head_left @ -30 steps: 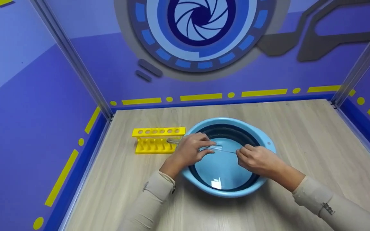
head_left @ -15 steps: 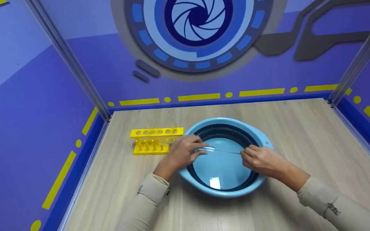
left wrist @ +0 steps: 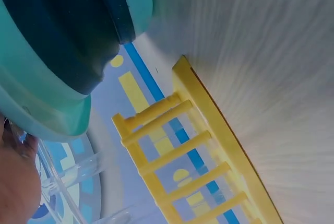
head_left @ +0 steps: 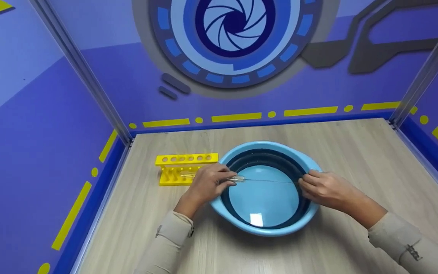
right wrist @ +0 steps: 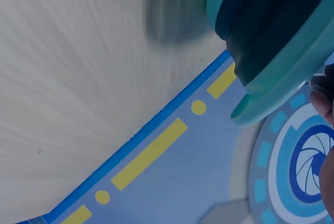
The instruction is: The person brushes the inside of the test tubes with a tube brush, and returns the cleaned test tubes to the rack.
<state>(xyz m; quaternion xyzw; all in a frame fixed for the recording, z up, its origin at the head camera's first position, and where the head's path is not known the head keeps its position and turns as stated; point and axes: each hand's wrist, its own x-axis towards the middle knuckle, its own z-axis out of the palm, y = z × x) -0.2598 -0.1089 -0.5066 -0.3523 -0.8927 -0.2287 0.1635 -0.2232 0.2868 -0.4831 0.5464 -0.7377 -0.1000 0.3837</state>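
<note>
- One clear test tube (head_left: 238, 178) is gripped by the left hand (head_left: 207, 183), fingers and thumb curled round its middle. It lies nearly level above the left side of the basin, mouth pointing right; its other end sticks out behind the hand, in front of the rack.
- The right hand (head_left: 324, 189) has its fingers curled in and pinches the end of a thin stem (head_left: 270, 180), above the basin's right rim.
- That stem runs almost straight across the gap from the right hand's fingertips to the mouth of the tube. How far it reaches inside cannot be made out.
- Pale sleeves cover both forearms, the left sleeve (head_left: 165, 236) and the right sleeve (head_left: 401, 236).
- Below the hands stands the round basin (head_left: 262, 231), light blue at rim and floor with a dark inner wall; a bright reflection shows near its front.
- Just left of the basin is the yellow rack (head_left: 167, 183). The left wrist view shows other clear tubes (left wrist: 86, 165) projecting beyond its top bar.
- Basin and rack rest on a wood-grain table (head_left: 127, 220).
- Behind rises a purple-blue wall (head_left: 318, 87) with a row of yellow dashes and dots, and a large round emblem (head_left: 234, 21).
</note>
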